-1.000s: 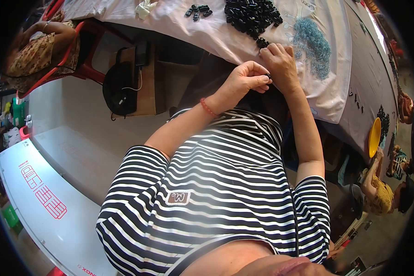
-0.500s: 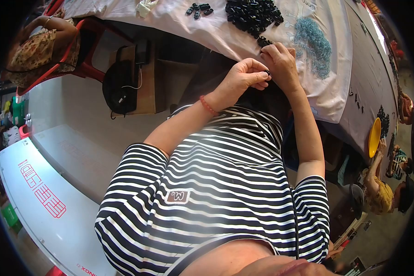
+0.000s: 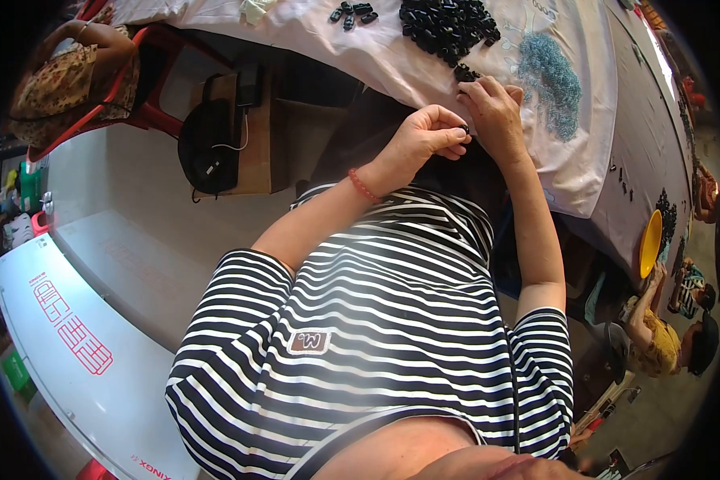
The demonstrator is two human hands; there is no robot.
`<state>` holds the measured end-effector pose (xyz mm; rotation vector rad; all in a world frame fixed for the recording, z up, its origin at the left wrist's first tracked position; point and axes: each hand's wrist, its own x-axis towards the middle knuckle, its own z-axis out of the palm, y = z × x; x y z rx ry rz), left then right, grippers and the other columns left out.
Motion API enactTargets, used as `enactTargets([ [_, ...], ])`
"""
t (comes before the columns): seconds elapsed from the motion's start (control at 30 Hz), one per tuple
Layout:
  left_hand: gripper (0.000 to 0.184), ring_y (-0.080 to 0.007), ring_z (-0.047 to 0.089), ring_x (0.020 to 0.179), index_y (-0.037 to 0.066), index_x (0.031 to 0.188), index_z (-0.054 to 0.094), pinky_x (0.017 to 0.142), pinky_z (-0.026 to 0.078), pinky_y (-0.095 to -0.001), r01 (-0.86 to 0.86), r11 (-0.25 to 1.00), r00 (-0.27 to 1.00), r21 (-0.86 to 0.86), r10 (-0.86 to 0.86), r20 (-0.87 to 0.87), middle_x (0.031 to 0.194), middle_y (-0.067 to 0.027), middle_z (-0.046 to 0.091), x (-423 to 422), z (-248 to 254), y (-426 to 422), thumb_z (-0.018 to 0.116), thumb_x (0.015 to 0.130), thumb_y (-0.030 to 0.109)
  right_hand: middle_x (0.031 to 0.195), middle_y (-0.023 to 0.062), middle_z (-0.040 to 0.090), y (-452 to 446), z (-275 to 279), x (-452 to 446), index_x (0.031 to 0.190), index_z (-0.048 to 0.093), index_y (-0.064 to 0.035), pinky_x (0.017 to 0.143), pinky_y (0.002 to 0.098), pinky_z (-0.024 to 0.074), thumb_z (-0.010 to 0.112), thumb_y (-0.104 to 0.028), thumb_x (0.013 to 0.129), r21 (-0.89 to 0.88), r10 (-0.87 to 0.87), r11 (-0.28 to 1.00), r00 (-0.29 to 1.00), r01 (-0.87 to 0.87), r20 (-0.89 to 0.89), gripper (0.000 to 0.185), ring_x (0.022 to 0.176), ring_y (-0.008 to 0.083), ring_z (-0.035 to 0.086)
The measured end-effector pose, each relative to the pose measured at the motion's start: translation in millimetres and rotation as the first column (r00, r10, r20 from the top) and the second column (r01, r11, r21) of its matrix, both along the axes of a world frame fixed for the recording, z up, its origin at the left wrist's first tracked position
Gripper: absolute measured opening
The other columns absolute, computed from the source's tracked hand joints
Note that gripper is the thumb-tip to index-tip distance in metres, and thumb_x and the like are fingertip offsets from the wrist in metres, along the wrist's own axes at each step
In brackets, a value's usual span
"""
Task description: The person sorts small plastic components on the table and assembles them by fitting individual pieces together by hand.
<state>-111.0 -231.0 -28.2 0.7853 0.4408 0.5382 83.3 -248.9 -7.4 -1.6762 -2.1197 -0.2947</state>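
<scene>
My left hand, with a red bead bracelet on its wrist, pinches a small black piece between thumb and forefinger. Close beside it, my right hand has curled fingers at the near edge of the table; what its fingertips hold is too small and hidden to name. A few black pieces lie just beyond those fingertips. Farther back is a large pile of shiny black pieces, with several loose ones to its left. Right of the pile, small blue-green beads spread over the pale cloth.
The pale cloth covers the table. A person sits by a red chair at left. Below are a cardboard box and a black bag. At right, another person is near a yellow dish.
The table and its piles appear shifted slightly up and right in view. My right hand has shifted slightly right. My left hand keeps its pinch on the black piece.
</scene>
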Motion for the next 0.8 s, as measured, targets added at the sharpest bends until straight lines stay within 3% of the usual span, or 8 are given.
enactTargets([
  [0.37, 0.020, -0.0172, 0.069, 0.088, 0.002, 0.111, 0.061, 0.081, 0.057, -0.0294, -0.006, 0.998, 1.000, -0.066, 0.007, 0.015, 0.102, -0.0127, 0.070, -2.9, 0.5, 0.7, 0.066, 0.096, 0.014, 0.091, 0.0021, 0.062, 4.4, 0.1, -5.8, 0.098, 0.065, -0.0133, 0.081, 0.0372, 0.0368, 0.068, -0.015, 0.086, 0.063, -0.007, 0.998, 0.999, 0.005, 0.039, 0.012, 0.086, 0.0208, 0.062],
  [0.53, 0.020, -0.0171, 0.069, 0.086, 0.003, 0.110, 0.062, 0.080, 0.057, -0.0296, -0.014, 0.997, 1.000, -0.078, 0.013, -0.014, 0.102, -0.0123, 0.070, -0.6, 0.3, 0.2, 0.067, 0.094, 0.014, 0.090, 0.0049, 0.063, -3.3, 5.1, -9.3, 0.097, 0.063, -0.0134, 0.081, 0.0394, 0.0378, 0.067, -0.014, 0.089, 0.094, -0.068, 0.992, 0.990, 0.080, -0.121, 0.008, 0.083, 0.0254, 0.061],
  [0.8, 0.021, -0.0160, 0.068, 0.087, 0.004, 0.111, 0.062, 0.081, 0.056, -0.0294, 0.001, 0.996, 1.000, -0.089, -0.002, -0.007, 0.101, -0.0101, 0.070, -1.0, 3.8, -2.4, 0.068, 0.094, 0.015, 0.083, 0.0053, 0.057, -6.9, -11.8, -11.5, 0.092, 0.060, -0.0124, 0.080, 0.0403, 0.0369, 0.062, -0.014, 0.087, 0.074, -0.094, 0.993, 0.996, 0.094, -0.007, 0.005, 0.081, 0.0239, 0.059],
])
